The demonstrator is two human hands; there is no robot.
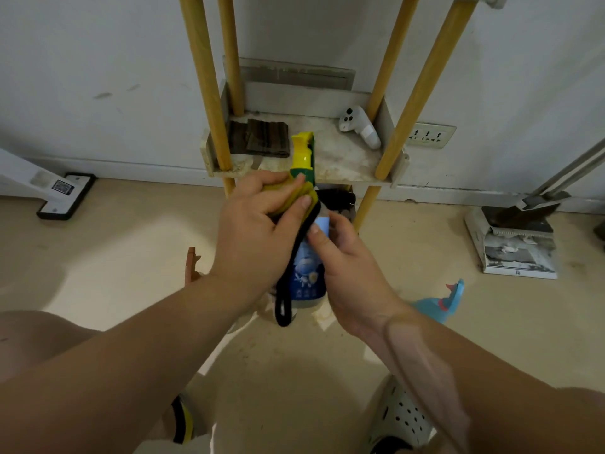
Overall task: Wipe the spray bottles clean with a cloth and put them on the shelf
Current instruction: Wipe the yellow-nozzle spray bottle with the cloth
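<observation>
Spray bottle with the blue label and yellow trigger head is held upright in front of the shelf, right hand gripping its body. Left hand has its grip closed on the yellow cloth round the neck. A good wipe likely means twisting the cloth downward while the right grip steadies the bottle.

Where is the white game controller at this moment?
In the head view, the white game controller lies on the shelf, at its back right corner, beside the right rear wooden post and to the right of the folded dark cloth.
</observation>
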